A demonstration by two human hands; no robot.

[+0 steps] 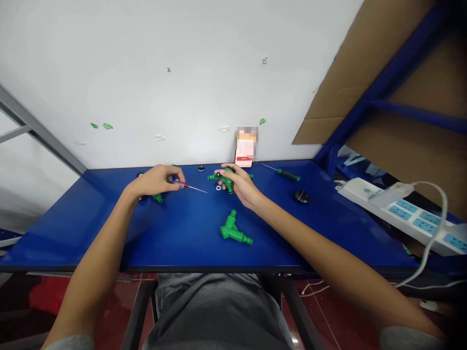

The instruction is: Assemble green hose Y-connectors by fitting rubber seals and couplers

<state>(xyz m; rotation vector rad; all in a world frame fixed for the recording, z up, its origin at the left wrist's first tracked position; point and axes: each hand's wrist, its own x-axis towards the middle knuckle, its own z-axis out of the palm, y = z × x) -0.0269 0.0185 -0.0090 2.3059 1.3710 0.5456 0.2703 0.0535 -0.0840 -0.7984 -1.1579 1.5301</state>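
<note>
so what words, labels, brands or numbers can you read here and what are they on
No text is readable in this picture.
Phone at the wall: screen partly pixelated; marks on its red bar too small to read.
Green fitting in the right hand, and loose green fitting on the table: no legible lettering.
Power strip: no legible marking.

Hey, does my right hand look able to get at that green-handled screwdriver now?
Probably, yes: I see nothing between your right hand and the green-handled screwdriver, though that hand holds a green fitting.

Short grey sleeves, rumpled dark-grey clothing
</note>
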